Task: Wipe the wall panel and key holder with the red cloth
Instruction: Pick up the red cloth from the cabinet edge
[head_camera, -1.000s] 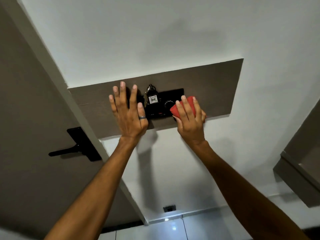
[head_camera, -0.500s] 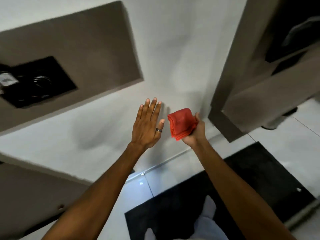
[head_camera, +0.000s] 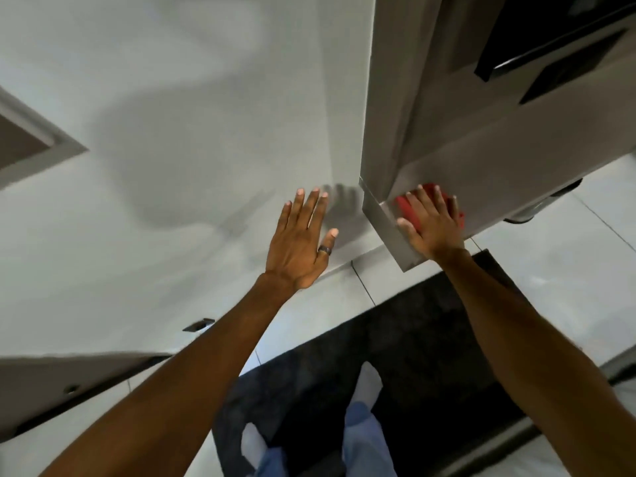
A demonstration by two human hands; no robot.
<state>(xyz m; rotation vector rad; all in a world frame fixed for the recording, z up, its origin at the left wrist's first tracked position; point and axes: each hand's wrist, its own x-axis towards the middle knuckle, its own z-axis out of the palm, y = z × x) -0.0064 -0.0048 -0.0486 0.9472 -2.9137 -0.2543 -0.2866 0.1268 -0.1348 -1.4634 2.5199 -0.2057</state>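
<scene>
My right hand (head_camera: 432, 223) lies flat on the red cloth (head_camera: 407, 208), pressing it onto the top of a grey cabinet ledge (head_camera: 481, 197) at the right. The cloth shows only around my fingers. My left hand (head_camera: 301, 244) is open with fingers spread and a dark ring on one finger, held in front of the white wall (head_camera: 192, 132) and holding nothing. A corner of the brown wall panel (head_camera: 17, 142) shows at the far left edge. The key holder is out of view.
The grey cabinet (head_camera: 447, 98) with dark openings rises at the right. A black floor mat (head_camera: 430, 339) lies below on white tiles, with my feet and blue trousers (head_camera: 361, 438) on it. A wall socket (head_camera: 199, 325) sits low on the wall. A door edge (head_camera: 69, 376) shows bottom left.
The view swung right and down, away from the panel and key holder. My right hand carried the red cloth from the panel to the grey cabinet ledge; my left hand left the panel and hangs open.
</scene>
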